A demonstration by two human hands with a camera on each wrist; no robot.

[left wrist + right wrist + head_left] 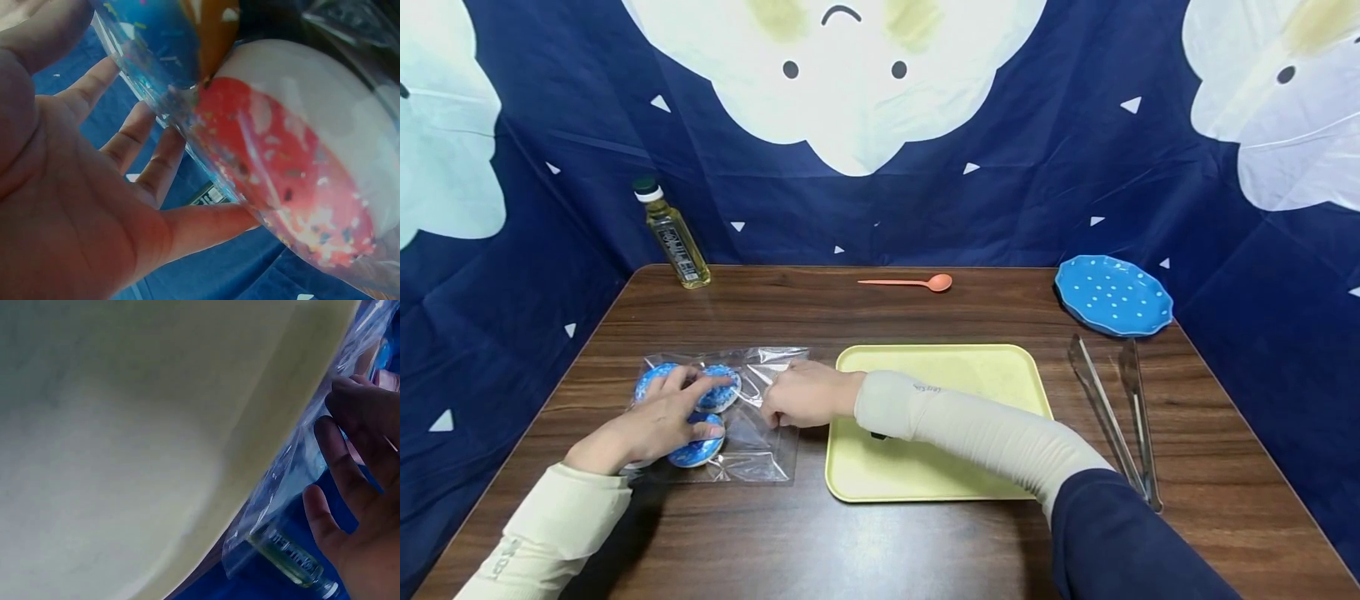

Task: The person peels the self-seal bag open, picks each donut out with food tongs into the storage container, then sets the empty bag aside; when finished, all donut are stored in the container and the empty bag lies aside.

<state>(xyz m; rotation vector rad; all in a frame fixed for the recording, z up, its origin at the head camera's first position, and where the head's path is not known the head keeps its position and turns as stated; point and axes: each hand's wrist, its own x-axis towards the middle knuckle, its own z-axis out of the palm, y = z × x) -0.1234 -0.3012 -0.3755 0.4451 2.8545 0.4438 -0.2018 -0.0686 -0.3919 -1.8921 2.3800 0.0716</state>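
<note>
On the left of the table lies a clear plastic bag (756, 450) with several round, donut-like pieces (696, 450) inside, glossy blue on top in the head view. My left hand (658, 421) rests over them, fingers spread and mostly straight. In the left wrist view its fingertips (165, 144) touch the plastic beside a blue, sprinkled piece (159, 40) and a red-and-white one (281, 156). At the bag's right edge, my right hand (805, 396) pinches the plastic. Seen from the right wrist, its lower fingers (340, 465) are loosely bent; the thumb is mostly hidden.
Below my right forearm lies a pale yellow tray (940, 479), right of the bag. Metal tongs (1108, 412) and a blue dotted plate (1112, 296) are at the right. An orange spoon (910, 283) lies at the back, and an oil bottle (677, 237) stands back left.
</note>
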